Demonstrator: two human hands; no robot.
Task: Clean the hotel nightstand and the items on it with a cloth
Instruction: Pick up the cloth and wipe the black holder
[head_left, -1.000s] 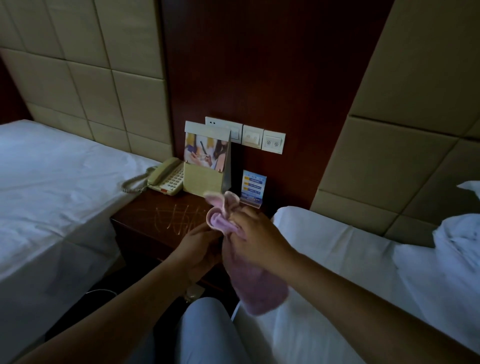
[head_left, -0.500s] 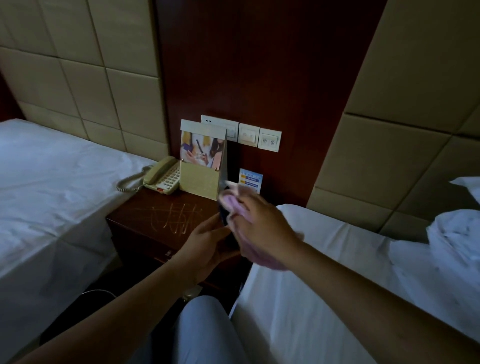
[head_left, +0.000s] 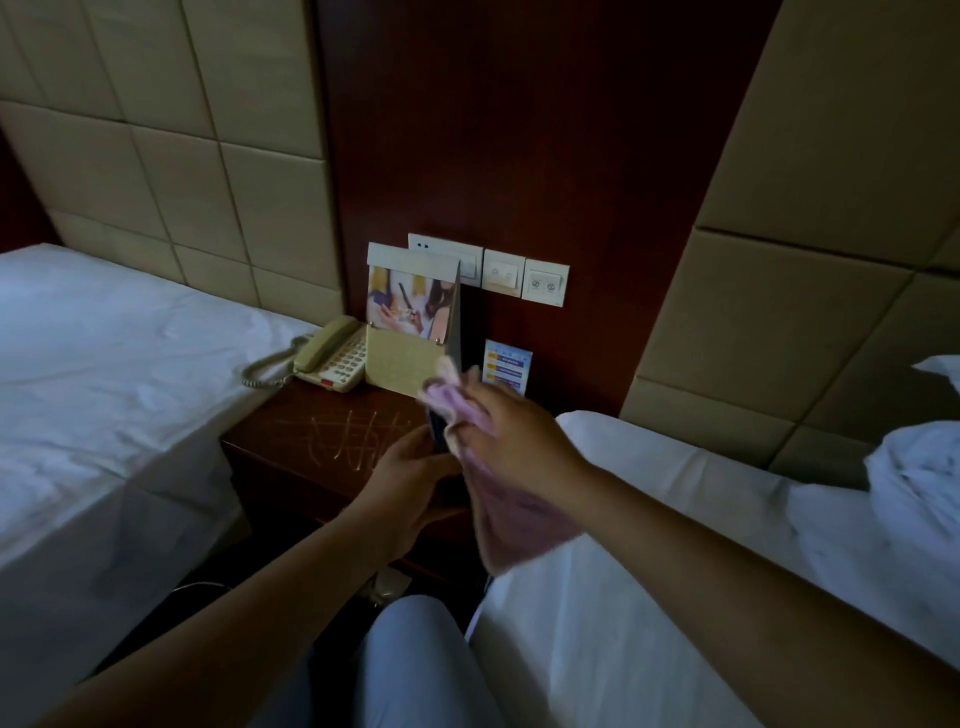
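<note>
Risk sits mostly in your left hand (head_left: 410, 467): it grips a small dark object (head_left: 438, 430), too dim to name, held above the nightstand (head_left: 291, 441) near its front edge. Your right hand (head_left: 511, 436) clutches the pink cloth (head_left: 511, 512) and rubs it over the object's top, and the blur suggests a brisk stroke. Rub hard against a loose hold and the object may slip to the floor. The cloth's long tail hangs over the white bed (head_left: 649, 545); a wide swing could knock the blue card (head_left: 508, 364) or the leaflet stand (head_left: 410, 322) just behind. The telephone (head_left: 332, 353) and scribbled tabletop look unwiped.
</note>
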